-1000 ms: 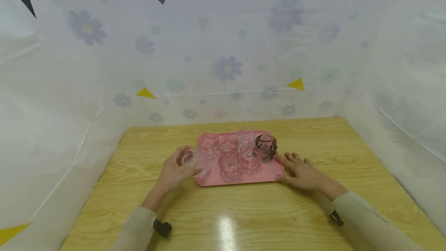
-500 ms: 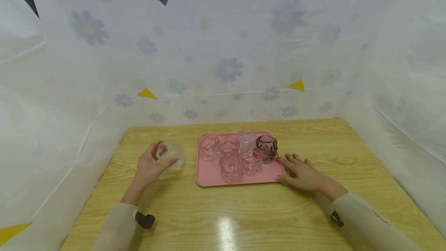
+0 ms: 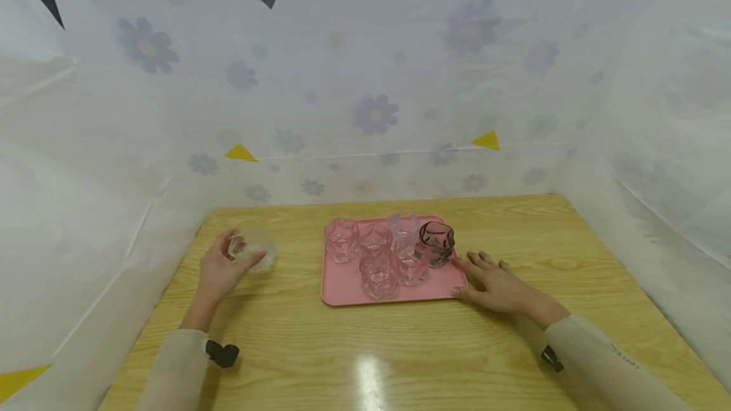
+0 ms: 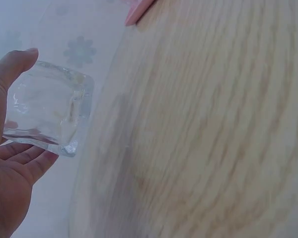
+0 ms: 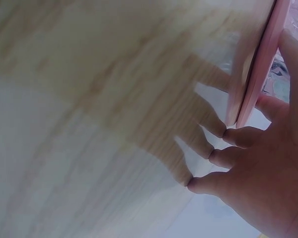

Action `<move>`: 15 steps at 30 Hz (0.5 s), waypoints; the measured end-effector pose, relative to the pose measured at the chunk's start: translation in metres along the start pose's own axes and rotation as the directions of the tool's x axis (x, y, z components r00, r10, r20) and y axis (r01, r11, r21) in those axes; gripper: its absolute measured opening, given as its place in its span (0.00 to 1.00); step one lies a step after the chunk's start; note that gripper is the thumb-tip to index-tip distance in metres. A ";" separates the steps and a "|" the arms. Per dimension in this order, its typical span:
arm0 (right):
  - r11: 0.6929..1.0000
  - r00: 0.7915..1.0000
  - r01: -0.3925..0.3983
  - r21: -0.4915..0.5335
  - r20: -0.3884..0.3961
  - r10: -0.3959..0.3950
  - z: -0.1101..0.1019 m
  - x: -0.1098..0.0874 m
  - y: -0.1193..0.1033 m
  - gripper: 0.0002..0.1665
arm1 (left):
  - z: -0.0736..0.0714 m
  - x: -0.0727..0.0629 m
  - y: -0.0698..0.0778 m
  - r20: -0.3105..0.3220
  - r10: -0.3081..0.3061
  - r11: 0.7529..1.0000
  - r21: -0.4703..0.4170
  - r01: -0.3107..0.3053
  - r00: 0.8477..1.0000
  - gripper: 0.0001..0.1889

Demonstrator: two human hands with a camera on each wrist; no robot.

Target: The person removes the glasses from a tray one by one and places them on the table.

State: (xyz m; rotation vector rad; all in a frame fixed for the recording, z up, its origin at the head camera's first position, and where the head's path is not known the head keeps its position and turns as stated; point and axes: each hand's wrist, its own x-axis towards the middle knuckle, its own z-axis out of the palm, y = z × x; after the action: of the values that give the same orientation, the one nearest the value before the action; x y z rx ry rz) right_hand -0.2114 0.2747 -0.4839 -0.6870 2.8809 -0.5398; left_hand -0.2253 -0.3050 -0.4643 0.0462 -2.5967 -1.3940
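My left hand [image 3: 219, 269] grips a clear glass cup [image 3: 257, 250] out to the left of the pink tray. In the left wrist view the thumb lies along one side of the thick-based glass cup [image 4: 49, 106] and the fingers along the other. On the pink tray [image 3: 344, 290] several clear glasses [image 3: 381, 274] stand close together, tinted by the pink under them. A dark smoky glass [image 3: 437, 243] is at the tray's right side. My right hand [image 3: 495, 284] rests at the tray's right edge, fingers spread; the right wrist view has fingertips [image 5: 193, 183] down on the table and the thumb at the rim.
The light wood table [image 3: 365, 347] runs back to a white flowered sheet [image 3: 308, 81] that hangs behind it and along both sides. Yellow and dark triangles mark the sheet. A dark wrist device [image 3: 223, 354] sits on my left sleeve.
My left hand has carried the clear glass cup left, from over the tray's left edge to beyond the tray. My right hand, the tray and the other glasses have stayed in place.
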 end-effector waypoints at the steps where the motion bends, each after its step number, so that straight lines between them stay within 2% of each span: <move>1: 1.000 1.000 0.000 -0.001 0.001 0.000 0.000 0.000 0.000 0.48 | -0.001 0.000 -0.002 -0.002 -0.006 1.000 0.009 0.006 1.000 0.47; 6: 1.000 1.000 -0.005 -0.003 0.003 0.005 0.000 0.000 0.001 0.48 | -0.006 0.004 -0.013 -0.035 -0.016 0.999 0.049 0.018 0.999 0.48; 15: 1.000 0.999 -0.027 0.014 0.022 0.027 0.003 0.002 0.002 0.49 | -0.017 0.013 -0.025 -0.100 -0.065 0.996 0.052 0.070 0.993 0.50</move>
State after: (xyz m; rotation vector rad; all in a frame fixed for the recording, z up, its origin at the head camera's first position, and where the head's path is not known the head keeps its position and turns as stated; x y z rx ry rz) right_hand -0.2136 0.2750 -0.4875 -0.6467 2.8589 -0.5462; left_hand -0.2361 -0.3339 -0.4740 0.2073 -2.5738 -1.3062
